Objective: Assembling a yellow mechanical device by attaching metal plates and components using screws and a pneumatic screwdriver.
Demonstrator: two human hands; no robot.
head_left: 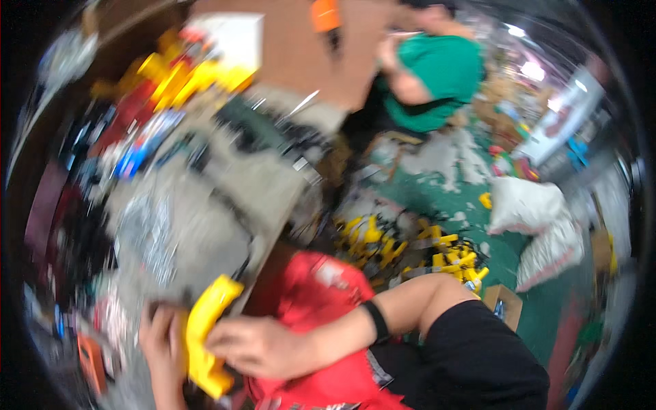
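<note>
A curved yellow plastic part (205, 335), like a handle-shaped shell, stands roughly upright between my two hands at the near edge of the workbench. My right hand (256, 345) is closed on its right side, with bent fingers pressed against it. On the other side my left hand (164, 338) curls against the part's left edge; motion blur hides its exact finger contact. A black band circles my right wrist. The part's inner side and any small pieces in it cannot be made out.
The grey workbench (198, 219) holds a clear plastic bag (147, 236), a dark cable and blurred tools. Yellow parts (205, 82) lie heaped at its far left. More yellow pieces (444, 256) with black cords pile up at right, near white sacks (529, 205). A person in green (437, 78) sits beyond.
</note>
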